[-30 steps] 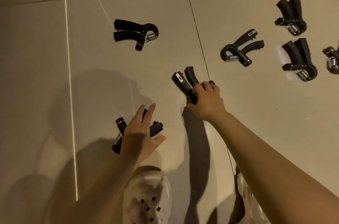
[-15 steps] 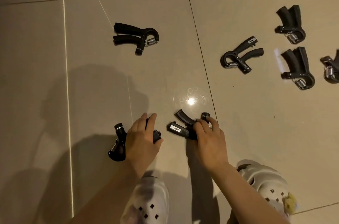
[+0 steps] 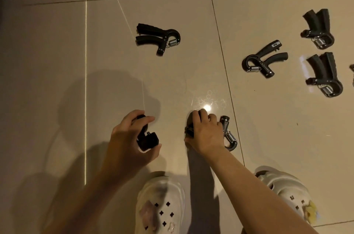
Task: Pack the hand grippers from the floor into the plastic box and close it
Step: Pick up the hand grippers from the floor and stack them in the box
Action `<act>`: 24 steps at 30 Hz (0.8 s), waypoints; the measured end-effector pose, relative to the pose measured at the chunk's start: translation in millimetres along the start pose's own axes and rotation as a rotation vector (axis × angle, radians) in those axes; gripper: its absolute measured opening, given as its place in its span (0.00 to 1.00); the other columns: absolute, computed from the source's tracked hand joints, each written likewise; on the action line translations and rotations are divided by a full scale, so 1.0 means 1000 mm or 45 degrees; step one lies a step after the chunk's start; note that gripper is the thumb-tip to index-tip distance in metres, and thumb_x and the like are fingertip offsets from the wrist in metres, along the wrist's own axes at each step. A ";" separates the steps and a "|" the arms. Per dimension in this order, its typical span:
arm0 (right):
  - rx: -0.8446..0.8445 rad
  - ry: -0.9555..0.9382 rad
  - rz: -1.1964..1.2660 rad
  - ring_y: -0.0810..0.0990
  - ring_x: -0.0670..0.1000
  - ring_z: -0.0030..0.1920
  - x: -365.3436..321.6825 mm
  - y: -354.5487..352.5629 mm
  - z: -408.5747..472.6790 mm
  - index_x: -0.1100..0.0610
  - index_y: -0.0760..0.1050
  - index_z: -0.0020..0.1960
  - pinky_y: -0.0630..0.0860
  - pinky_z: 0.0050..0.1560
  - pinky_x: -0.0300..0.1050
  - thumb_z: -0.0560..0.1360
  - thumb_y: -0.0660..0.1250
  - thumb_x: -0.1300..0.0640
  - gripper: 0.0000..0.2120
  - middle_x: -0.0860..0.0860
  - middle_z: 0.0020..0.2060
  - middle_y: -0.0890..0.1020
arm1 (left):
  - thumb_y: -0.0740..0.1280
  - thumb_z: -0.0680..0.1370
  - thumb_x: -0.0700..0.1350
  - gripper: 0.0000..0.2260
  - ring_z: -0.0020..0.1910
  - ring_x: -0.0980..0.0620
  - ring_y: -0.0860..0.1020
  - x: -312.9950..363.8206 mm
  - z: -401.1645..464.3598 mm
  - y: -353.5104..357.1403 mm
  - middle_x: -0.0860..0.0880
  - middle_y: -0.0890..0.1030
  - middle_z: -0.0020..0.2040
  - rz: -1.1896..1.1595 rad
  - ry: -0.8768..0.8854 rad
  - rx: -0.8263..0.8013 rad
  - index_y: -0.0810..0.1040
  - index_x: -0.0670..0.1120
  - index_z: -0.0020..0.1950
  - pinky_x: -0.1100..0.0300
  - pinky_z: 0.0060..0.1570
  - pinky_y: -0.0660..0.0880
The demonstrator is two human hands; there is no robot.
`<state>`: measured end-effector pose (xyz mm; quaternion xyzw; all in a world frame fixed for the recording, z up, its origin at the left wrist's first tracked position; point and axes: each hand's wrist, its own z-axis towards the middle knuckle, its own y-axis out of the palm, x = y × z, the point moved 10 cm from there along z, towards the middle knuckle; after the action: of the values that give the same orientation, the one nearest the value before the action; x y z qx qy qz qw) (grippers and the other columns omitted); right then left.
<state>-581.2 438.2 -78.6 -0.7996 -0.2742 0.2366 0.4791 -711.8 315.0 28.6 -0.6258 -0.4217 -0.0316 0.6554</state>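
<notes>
Each hand grips one hand gripper, the left hand (image 3: 128, 138) its black gripper (image 3: 147, 138), the right hand (image 3: 206, 134) a second gripper (image 3: 229, 136), while four grippers (image 3: 159, 39) lie toward the floor's (image 3: 57, 42) far and right edges, unpacked; no plastic box is in view.

Left hand (image 3: 127, 139) grips one gripper (image 3: 147, 139), right hand (image 3: 206, 134) grips another (image 3: 229, 134); four more grippers (image 3: 159, 37) lie on floor (image 3: 57, 42) beyond, white shoes (image 3: 161, 205) below.
</notes>
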 end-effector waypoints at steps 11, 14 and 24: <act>0.135 -0.150 0.149 0.75 0.57 0.53 -0.011 -0.049 -0.019 0.54 0.62 0.70 0.72 0.46 0.47 0.70 0.68 0.43 0.33 0.56 0.58 0.72 | 0.60 0.72 0.63 0.27 0.54 0.38 0.74 -0.019 -0.037 -0.021 0.39 0.68 0.65 0.385 0.078 0.153 0.79 0.46 0.61 0.52 0.42 0.77; 0.220 -0.100 0.419 0.73 0.51 0.49 -0.008 -0.087 -0.029 0.50 0.59 0.73 0.67 0.39 0.39 0.70 0.69 0.47 0.35 0.52 0.63 0.67 | 0.57 0.75 0.60 0.24 0.57 0.38 0.70 -0.020 -0.039 -0.018 0.40 0.68 0.67 0.425 0.074 0.176 0.74 0.50 0.67 0.49 0.40 0.77; 0.435 -0.132 0.438 0.72 0.52 0.46 -0.013 -0.098 -0.040 0.55 0.71 0.61 0.68 0.38 0.41 0.66 0.69 0.36 0.32 0.53 0.49 0.72 | 0.53 0.81 0.57 0.19 0.67 0.35 0.66 -0.013 -0.044 -0.011 0.42 0.72 0.64 0.444 0.195 0.300 0.69 0.49 0.66 0.45 0.57 0.71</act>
<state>-586.4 442.5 28.0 -0.7286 -0.1142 0.3984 0.5453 -703.9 268.6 35.8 -0.6041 -0.2567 0.0843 0.7497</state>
